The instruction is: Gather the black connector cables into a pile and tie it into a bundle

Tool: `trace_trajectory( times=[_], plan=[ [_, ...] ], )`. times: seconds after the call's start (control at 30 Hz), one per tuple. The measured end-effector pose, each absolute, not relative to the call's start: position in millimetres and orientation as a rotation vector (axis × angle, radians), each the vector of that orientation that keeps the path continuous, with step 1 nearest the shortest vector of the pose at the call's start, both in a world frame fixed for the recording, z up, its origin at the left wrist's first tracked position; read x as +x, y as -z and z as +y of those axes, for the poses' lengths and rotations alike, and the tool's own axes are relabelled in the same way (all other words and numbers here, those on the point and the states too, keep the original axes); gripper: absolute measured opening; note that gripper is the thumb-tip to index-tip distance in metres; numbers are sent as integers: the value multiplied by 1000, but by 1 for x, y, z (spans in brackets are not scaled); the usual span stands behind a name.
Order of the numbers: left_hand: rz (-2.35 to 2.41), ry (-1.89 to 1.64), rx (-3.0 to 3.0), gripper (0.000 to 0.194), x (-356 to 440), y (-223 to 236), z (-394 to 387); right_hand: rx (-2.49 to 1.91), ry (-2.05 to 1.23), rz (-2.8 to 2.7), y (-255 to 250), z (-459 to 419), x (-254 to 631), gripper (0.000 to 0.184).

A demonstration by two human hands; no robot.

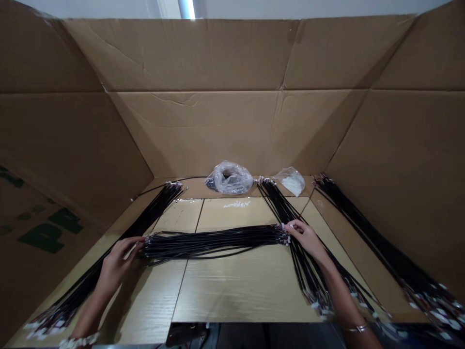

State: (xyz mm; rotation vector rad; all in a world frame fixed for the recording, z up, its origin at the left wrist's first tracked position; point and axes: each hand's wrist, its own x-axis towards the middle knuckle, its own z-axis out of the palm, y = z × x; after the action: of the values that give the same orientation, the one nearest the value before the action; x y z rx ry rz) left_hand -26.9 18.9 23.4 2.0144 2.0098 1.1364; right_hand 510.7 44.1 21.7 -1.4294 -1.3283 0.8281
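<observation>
Black cable bundle [214, 241] lies crosswise on the bench [232, 295]; left hand [118, 265] and right hand [304, 238] grasp its two connector ends; three more bundles [147, 224] [279, 208] [366, 237] lie slanted nearby, held by neither hand.

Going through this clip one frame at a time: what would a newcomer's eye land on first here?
First comes the long bundle of thin black cables with white-tipped ends, lying crosswise at the centre, with the bare left hand at its left end and the bare right hand at its right end. Similar black cable bundles fan out on either side, while tall open brown cardboard flaps rise behind. A crumpled clear plastic bag sits at the far edge.
</observation>
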Motion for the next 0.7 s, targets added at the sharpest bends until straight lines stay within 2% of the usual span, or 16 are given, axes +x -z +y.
trace_trajectory(
  times=[0.43, 0.7],
  plan=[
    [2037, -1140, 1931, 61, -24, -23, 12, -1464, -746, -1318, -19, 41, 507, 34],
    [2041, -1134, 1926, 60, -19, -26, 10, -1455, -730, -1214, -19, 41, 513, 36]
  ],
)
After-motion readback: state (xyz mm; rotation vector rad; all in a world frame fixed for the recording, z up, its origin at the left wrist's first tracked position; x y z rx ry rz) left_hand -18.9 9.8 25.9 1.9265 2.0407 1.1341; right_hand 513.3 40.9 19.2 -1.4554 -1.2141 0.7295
